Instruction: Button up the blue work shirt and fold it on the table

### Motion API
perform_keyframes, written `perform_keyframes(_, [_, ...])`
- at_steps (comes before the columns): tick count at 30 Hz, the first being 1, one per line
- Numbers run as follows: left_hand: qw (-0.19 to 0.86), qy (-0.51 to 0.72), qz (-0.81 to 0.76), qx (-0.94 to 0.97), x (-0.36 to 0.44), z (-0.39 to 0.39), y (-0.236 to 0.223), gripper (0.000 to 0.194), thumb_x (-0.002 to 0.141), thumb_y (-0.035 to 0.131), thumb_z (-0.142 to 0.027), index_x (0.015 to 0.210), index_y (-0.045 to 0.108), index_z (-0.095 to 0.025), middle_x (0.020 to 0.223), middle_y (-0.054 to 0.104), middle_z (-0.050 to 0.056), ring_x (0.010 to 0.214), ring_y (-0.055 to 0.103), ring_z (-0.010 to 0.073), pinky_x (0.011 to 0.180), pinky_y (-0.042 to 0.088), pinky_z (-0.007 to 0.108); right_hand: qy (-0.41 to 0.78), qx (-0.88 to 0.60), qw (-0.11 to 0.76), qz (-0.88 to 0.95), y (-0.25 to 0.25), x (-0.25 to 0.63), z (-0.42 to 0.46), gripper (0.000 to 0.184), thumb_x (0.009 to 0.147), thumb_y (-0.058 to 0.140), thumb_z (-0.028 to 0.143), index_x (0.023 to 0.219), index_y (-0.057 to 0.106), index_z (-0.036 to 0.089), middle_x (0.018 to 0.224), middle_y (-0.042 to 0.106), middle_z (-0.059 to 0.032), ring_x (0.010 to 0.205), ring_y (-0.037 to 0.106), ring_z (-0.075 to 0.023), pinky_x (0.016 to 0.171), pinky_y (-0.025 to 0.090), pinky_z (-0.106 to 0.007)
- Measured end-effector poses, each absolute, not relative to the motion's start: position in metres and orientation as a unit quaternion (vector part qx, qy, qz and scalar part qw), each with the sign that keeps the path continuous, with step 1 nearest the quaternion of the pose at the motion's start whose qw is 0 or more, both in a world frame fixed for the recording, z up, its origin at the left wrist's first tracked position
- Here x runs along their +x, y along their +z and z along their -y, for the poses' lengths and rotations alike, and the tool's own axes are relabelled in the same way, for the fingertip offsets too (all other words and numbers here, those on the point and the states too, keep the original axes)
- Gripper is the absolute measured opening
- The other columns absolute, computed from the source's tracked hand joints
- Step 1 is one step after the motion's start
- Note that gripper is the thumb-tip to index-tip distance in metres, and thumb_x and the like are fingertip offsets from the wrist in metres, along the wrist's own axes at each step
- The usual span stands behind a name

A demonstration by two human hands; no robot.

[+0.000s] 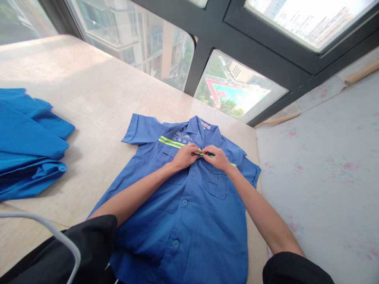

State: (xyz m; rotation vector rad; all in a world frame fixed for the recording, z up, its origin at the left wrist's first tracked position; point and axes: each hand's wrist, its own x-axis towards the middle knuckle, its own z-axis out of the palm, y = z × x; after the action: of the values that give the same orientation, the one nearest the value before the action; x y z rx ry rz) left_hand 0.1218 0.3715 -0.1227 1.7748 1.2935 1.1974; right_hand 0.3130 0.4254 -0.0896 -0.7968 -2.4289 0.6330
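Note:
A blue short-sleeved work shirt (207, 228) lies face up, collar away from me, with a yellow-green reflective stripe across its chest. My left hand (187, 156) pinches the front placket at the stripe, fingertips closed on the cloth. Facing it, my right hand (216, 157) pinches the same part of the placket, and the fingertips of both hands nearly meet. Any button between them is hidden by the fingers. Below my hands, several blue buttons show down the front, among them a lower button (176, 244). White lettering (181, 137) is printed above the stripe on the left.
Another blue garment (26, 146) lies bunched on the pale stone-like surface (97, 86) at the left. A white cable (59, 232) curves across the lower left. Dark-framed windows (204, 39) border the far side, and a flower-patterned wall (322, 177) stands close on the right.

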Motion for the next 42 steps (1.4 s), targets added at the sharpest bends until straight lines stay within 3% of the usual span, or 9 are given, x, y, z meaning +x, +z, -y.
perform_keyframes(3, [0.287, 0.445, -0.473, 0.704, 0.121, -0.371, -0.124, 0.025, 0.08, 0.062, -0.013, 0.099, 0.077, -0.021, 0.096, 0.07, 0.007, 0.083, 0.062, 0.0173, 0.078, 0.047, 0.028, 0.262, -0.294, 0.245, 0.886, -0.089, 0.316, -0.427, 0.011, 0.084, 0.061, 0.022, 0.088, 0.072, 0.02, 0.089, 0.072, -0.0047, 0.084, 0.066, -0.0183, 0.079, 0.052, -0.034])
perform_keyframes(7, [0.249, 0.407, -0.466, 0.745, 0.119, -0.372, -0.125, 0.015, 0.082, 0.062, -0.015, 0.085, 0.076, -0.019, 0.088, 0.069, 0.008, 0.084, 0.061, 0.0194, 0.08, 0.045, 0.03, 0.277, -0.278, 0.215, 0.894, -0.086, 0.318, -0.431, 0.013, 0.087, 0.061, 0.02, 0.088, 0.073, 0.021, 0.089, 0.073, -0.0036, 0.086, 0.067, -0.0177, 0.082, 0.052, -0.033])
perform_keyframes(20, [0.198, 0.366, -0.441, 0.795, 0.117, -0.372, -0.125, 0.019, 0.09, 0.051, -0.017, 0.086, 0.07, -0.018, 0.09, 0.065, 0.009, 0.087, 0.058, 0.0208, 0.084, 0.041, 0.032, 0.24, -0.293, 0.145, 0.914, -0.089, 0.313, -0.437, 0.015, 0.086, 0.055, 0.013, 0.085, 0.068, 0.02, 0.084, 0.069, -0.0036, 0.082, 0.061, -0.0186, 0.08, 0.048, -0.034])
perform_keyframes(26, [0.174, 0.36, -0.445, 0.801, 0.117, -0.371, -0.121, 0.018, 0.09, 0.052, -0.017, 0.085, 0.069, -0.017, 0.089, 0.065, 0.008, 0.087, 0.057, 0.0201, 0.084, 0.042, 0.032, 0.176, -0.356, 0.244, 0.885, -0.09, 0.313, -0.418, 0.006, 0.09, 0.06, 0.024, 0.089, 0.064, 0.02, 0.087, 0.066, -0.0056, 0.086, 0.058, -0.0212, 0.08, 0.047, -0.036])
perform_keyframes(30, [0.161, 0.36, -0.452, 0.8, 0.117, -0.37, -0.121, 0.017, 0.09, 0.051, -0.016, 0.085, 0.067, -0.017, 0.09, 0.065, 0.007, 0.086, 0.058, 0.0194, 0.083, 0.043, 0.031, 0.161, -0.39, 0.289, 0.86, -0.082, 0.313, -0.395, 0.015, 0.09, 0.062, 0.032, 0.083, 0.067, 0.02, 0.084, 0.066, -0.0055, 0.086, 0.058, -0.0214, 0.082, 0.046, -0.036])
perform_keyframes(32, [0.155, 0.36, -0.455, 0.8, 0.117, -0.37, -0.121, 0.017, 0.09, 0.051, -0.016, 0.085, 0.067, -0.016, 0.09, 0.066, 0.007, 0.086, 0.058, 0.019, 0.083, 0.044, 0.031, 0.223, -0.444, 0.308, 0.811, -0.079, 0.311, -0.383, 0.019, 0.088, 0.063, 0.036, 0.083, 0.069, 0.019, 0.08, 0.065, -0.0046, 0.077, 0.058, -0.0188, 0.074, 0.047, -0.033])
perform_keyframes(35, [0.145, 0.36, -0.456, 0.801, 0.118, -0.37, -0.121, 0.017, 0.089, 0.051, -0.015, 0.084, 0.067, -0.016, 0.089, 0.066, 0.007, 0.086, 0.058, 0.0186, 0.082, 0.044, 0.03, 0.434, -0.536, 0.278, 0.668, -0.077, 0.307, -0.371, 0.027, 0.083, 0.066, 0.043, 0.085, 0.071, 0.017, 0.075, 0.067, -0.0039, 0.06, 0.058, -0.0138, 0.053, 0.044, -0.025])
perform_keyframes(38, [0.138, 0.364, -0.455, 0.801, 0.119, -0.37, -0.12, 0.019, 0.089, 0.049, -0.013, 0.08, 0.066, -0.016, 0.087, 0.065, 0.007, 0.084, 0.058, 0.0181, 0.08, 0.044, 0.03, 0.621, -0.553, 0.252, 0.496, -0.077, 0.303, -0.369, 0.026, 0.079, 0.071, 0.04, 0.087, 0.07, 0.015, 0.083, 0.071, -0.0064, 0.057, 0.061, -0.011, 0.041, 0.039, -0.019])
perform_keyframes(42, [0.133, 0.369, -0.445, 0.805, 0.119, -0.37, -0.12, 0.02, 0.089, 0.048, -0.013, 0.079, 0.066, -0.015, 0.087, 0.065, 0.008, 0.083, 0.057, 0.0183, 0.08, 0.044, 0.03, 0.671, -0.564, 0.285, 0.388, -0.08, 0.295, -0.374, 0.016, 0.078, 0.074, 0.028, 0.082, 0.068, 0.013, 0.078, 0.071, -0.0056, 0.054, 0.06, -0.0072, 0.038, 0.038, -0.013])
